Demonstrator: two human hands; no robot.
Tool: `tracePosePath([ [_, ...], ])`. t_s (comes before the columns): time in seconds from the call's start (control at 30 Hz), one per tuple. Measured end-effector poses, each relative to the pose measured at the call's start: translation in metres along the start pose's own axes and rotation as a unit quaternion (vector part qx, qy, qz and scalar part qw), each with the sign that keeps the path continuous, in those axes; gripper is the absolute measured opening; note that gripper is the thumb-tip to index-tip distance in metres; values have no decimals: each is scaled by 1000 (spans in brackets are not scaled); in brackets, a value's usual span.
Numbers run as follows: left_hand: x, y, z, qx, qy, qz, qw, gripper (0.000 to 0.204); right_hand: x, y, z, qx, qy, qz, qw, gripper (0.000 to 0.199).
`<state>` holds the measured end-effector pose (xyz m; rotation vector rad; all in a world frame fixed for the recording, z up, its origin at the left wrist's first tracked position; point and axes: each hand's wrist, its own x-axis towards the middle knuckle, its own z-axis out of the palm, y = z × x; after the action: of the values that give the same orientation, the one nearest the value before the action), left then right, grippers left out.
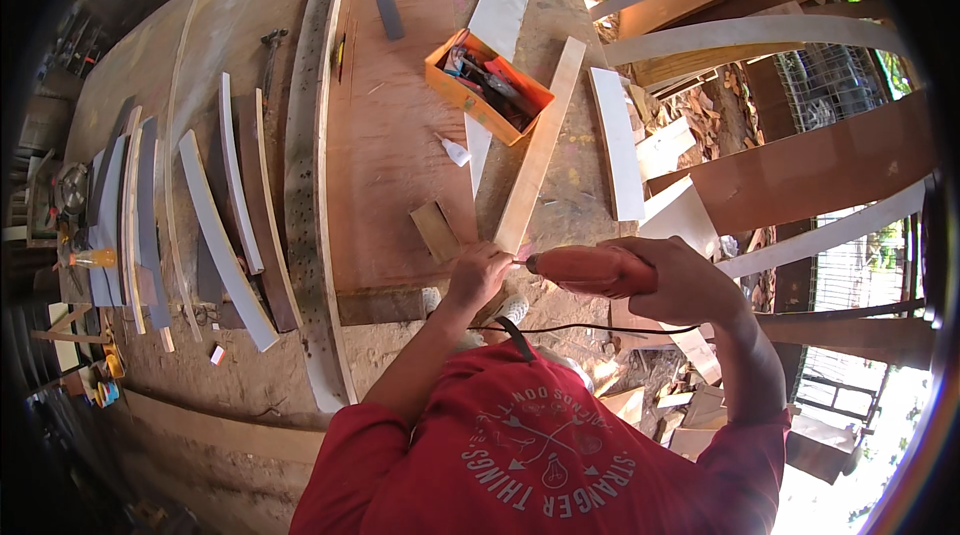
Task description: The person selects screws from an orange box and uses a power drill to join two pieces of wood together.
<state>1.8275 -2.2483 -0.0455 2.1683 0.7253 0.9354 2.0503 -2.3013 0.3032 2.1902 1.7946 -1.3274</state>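
Drill (595,270): rounded, orange, in right grip (685,280) | board (541,147): pale, straight, wooden

A carpentry workshop is showing: left of the toolbox (466,103), a hammer (270,56) and wooden strips (222,247) are resting; to its right, wood scraps (665,147) are lying.

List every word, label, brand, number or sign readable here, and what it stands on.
Red shirt: pale lettering around a crossed-arrow print; the larger words are legible but not copied here, the smallest blurred.
White bottle: any print too small to read.
Orange-red power drill: no readable marking.
Orange box: none readable.
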Motion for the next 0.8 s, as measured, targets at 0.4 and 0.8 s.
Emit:
tracePosePath([
  [0.4,1,-2,4,-28,-2,-19,999,15,12,-15,-11,4,-20,0,1000,62],
  [0.8,2,-6,4,-44,-8,-31,999,13,12,-14,-12,24,-23,9,999,61],
])
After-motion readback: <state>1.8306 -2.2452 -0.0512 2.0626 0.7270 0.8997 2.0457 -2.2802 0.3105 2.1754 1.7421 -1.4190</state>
